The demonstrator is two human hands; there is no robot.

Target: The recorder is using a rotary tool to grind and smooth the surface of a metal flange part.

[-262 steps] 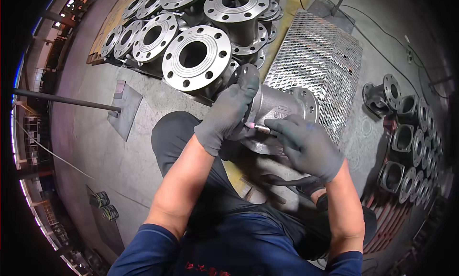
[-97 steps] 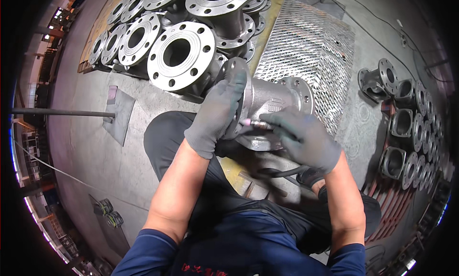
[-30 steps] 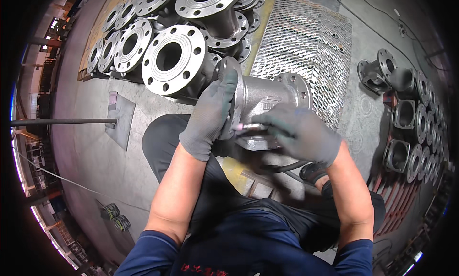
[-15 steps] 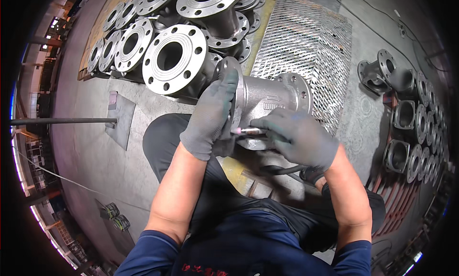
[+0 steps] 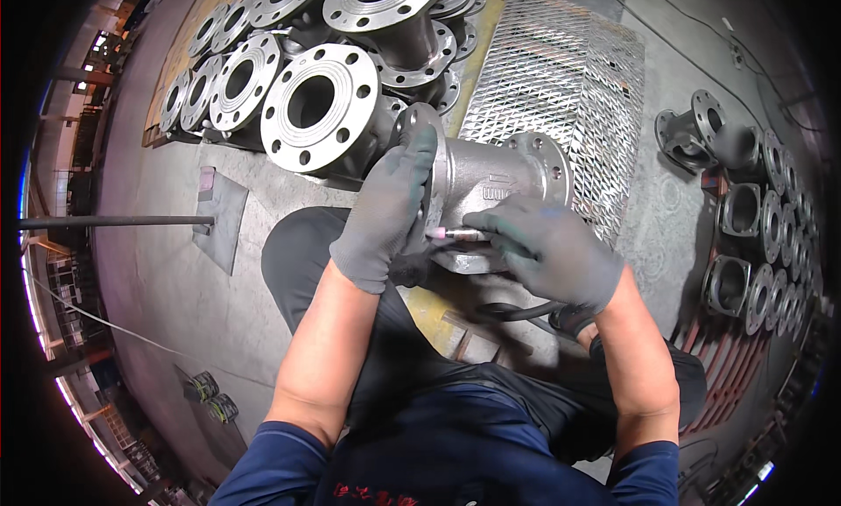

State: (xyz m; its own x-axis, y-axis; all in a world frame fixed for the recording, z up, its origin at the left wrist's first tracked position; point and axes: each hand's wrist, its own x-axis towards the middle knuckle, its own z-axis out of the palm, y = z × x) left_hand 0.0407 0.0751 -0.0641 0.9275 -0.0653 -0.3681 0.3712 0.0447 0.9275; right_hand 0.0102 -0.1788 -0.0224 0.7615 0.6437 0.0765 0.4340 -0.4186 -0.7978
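A grey cast metal valve body (image 5: 473,175) with round bolt-holed flanges lies in front of me, above my knees. My left hand (image 5: 390,199), in a grey glove, is closed over its left flange. In my gloved right hand (image 5: 552,247), fingers wrapped round it, is a slim die grinder (image 5: 469,235) with a pink grinding stone (image 5: 436,233) at its tip. The stone points left, close to the inner side of that flange; I cannot tell whether it touches. Most of the grinder's body is hidden by the hand, and a dark hose (image 5: 517,312) runs below it.
Several flanged castings (image 5: 346,112) are stacked at the upper left. Behind the valve body lies a metal mesh panel (image 5: 552,77). More castings (image 5: 745,210) stand in rows at the right, by a red slatted rack (image 5: 723,379). A dark bar (image 5: 114,221) reaches in from the left.
My right hand and the grinder's pink tip have shifted slightly up and to the right. My left hand and the valve body look unmoved.
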